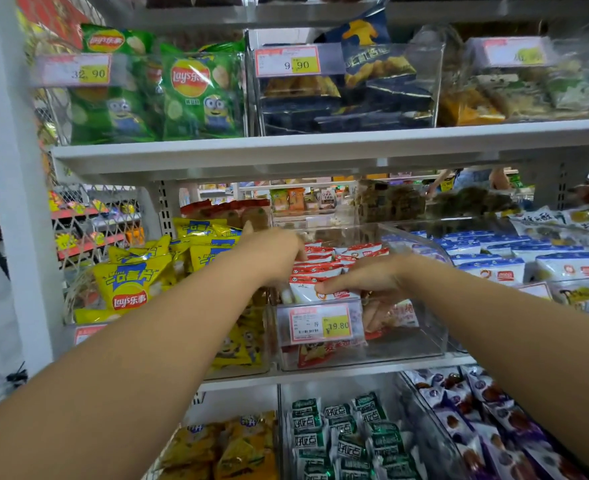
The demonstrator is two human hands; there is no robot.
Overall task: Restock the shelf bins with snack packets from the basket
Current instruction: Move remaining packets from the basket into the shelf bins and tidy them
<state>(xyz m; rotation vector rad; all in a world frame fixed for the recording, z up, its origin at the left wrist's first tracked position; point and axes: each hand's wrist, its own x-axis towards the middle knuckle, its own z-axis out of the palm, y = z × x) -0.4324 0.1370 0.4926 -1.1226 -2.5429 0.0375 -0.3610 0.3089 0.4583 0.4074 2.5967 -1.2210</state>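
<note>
Head view: the clear bin [424, 337] sits on the middle shelf [372, 367], just below frame centre, with a price tag [319, 323] on its front wall. It holds red-and-white snack packets [324, 268], heaped toward the back. Both arms reach into it from 6 o'clock. The right hand [369, 277] is at the bin's front edge, fingers curled over the front packet [306, 293] and grasping it. The left hand [275, 252] lies at 10 o'clock of the right, fingers bent down onto the heap (motion blur; whether it grips anything cannot be told). Yellow crisp bags [133, 282] stand at 9 o'clock of the bin, blue-and-white packets [493, 261] at 3 o'clock, green-and-white packets [341, 434] at 6 o'clock on the shelf below, and green crisp bags [199, 95] at 11 o'clock above.
</note>
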